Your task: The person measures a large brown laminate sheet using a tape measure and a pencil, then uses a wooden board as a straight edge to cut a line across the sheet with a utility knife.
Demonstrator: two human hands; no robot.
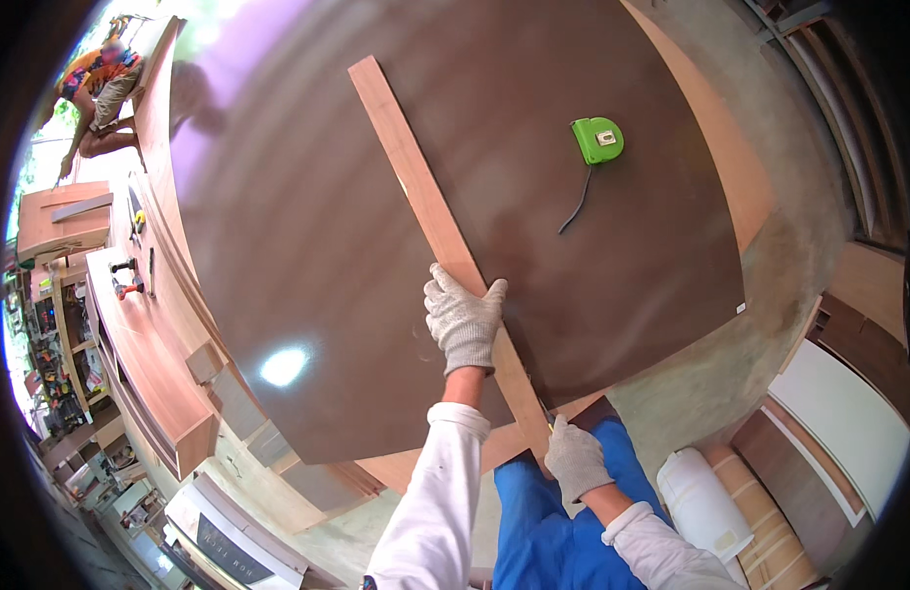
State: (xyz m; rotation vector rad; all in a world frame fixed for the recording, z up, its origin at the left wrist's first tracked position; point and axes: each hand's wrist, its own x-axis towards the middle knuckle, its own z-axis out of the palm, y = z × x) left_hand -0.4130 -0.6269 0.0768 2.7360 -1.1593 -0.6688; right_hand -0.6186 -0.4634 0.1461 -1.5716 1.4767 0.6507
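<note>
A long wooden strip (415,177) lies diagonally across a large dark brown sheet (297,226). My left hand (465,315), in a knitted glove, presses on the strip around its lower middle, thumb and fingers spread over its edges to grip it. At the sheet's near edge, my right hand (581,460), also gloved, grips a slim tool with a bit of yellow, apparently a cutter, held against the strip's right edge; most of the tool is hidden. A green tape measure (596,143) lies on the sheet at upper right, with a dark cord below it.
A side bench (140,344) on the left carries a drill (128,286) and hand tools. Another person (111,98) crouches at upper left, beside boards. Rolls (701,501) and leaning panels (834,413) stand at lower right on the concrete floor (799,256).
</note>
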